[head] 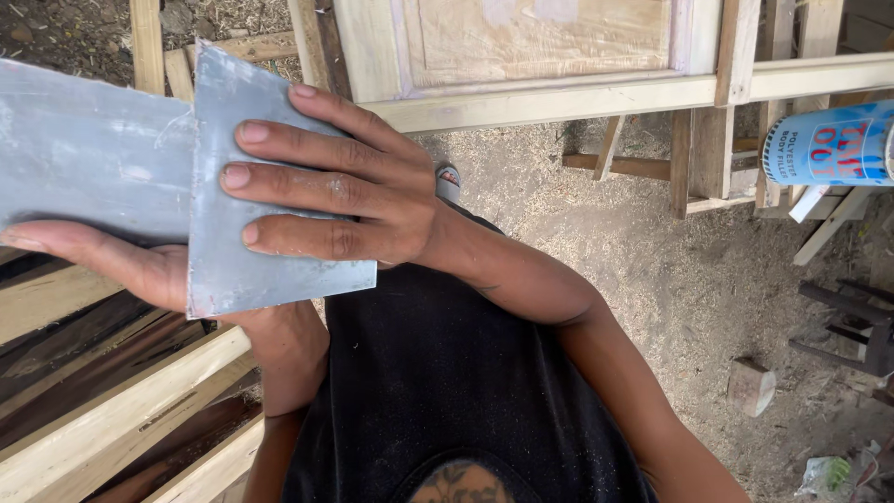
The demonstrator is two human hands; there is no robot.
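My right hand [345,191] lies across a small flat grey sheet [279,275], fingers spread flat on its top face and its thumb hidden. The small sheet overlaps the edge of a larger grey sheet [88,149] that runs off the left side. My left hand [154,270] is underneath both, palm up, with one finger stretched left along the large sheet's lower edge. Both sheets are scuffed and smeared with pale marks. They are held in front of my black shirt [447,373].
A pale wooden door panel and frame [559,88] stand beyond the hands. Long wooden slats [112,410] lie at the lower left. A blue can [829,144] rests on a wooden frame at the right. On the sawdust ground are a wood block [750,387] and a dark stool [857,331].
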